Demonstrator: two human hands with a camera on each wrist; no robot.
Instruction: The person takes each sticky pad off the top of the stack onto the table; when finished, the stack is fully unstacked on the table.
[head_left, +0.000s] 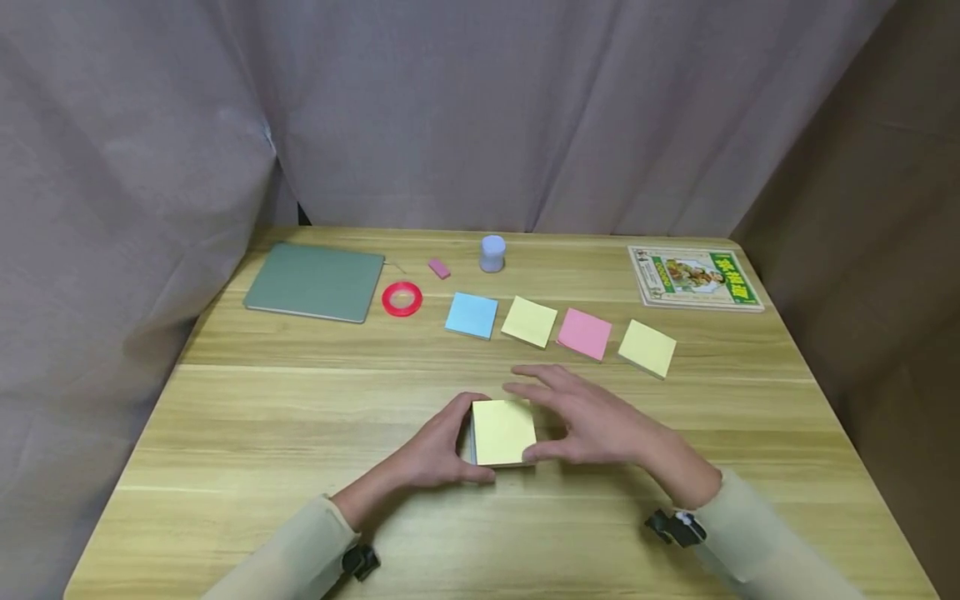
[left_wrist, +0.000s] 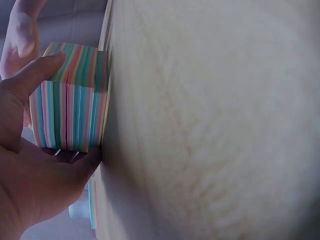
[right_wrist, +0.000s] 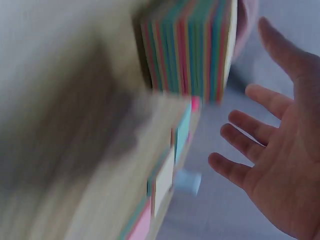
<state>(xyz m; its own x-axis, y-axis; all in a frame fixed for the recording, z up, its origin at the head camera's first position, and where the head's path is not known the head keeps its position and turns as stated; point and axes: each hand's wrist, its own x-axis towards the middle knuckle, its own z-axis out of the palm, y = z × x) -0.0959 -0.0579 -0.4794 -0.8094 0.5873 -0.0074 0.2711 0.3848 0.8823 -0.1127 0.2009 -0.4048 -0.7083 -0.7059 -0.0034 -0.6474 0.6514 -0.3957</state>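
Note:
A tall stack of sticky notes [head_left: 504, 432] stands on the table near its front middle, yellow on top. Its sides show many colored layers in the left wrist view. My left hand [head_left: 438, 450] grips the stack from the left, thumb on the near side and fingers round the far side. On the other side, my right hand [head_left: 596, 421] hovers with its fingers spread, holding nothing. The right wrist view shows a gap between those fingers [right_wrist: 242, 142] and the stack.
Beyond the hands lies a slanting row of sticky note pads: blue [head_left: 471, 315], yellow [head_left: 529, 322], pink [head_left: 584, 334], yellow [head_left: 647, 348]. Farther back are a green notebook [head_left: 315, 282], red tape roll [head_left: 402, 298], pink eraser [head_left: 439, 267], small pale-blue container [head_left: 492, 254] and illustrated booklet [head_left: 696, 278].

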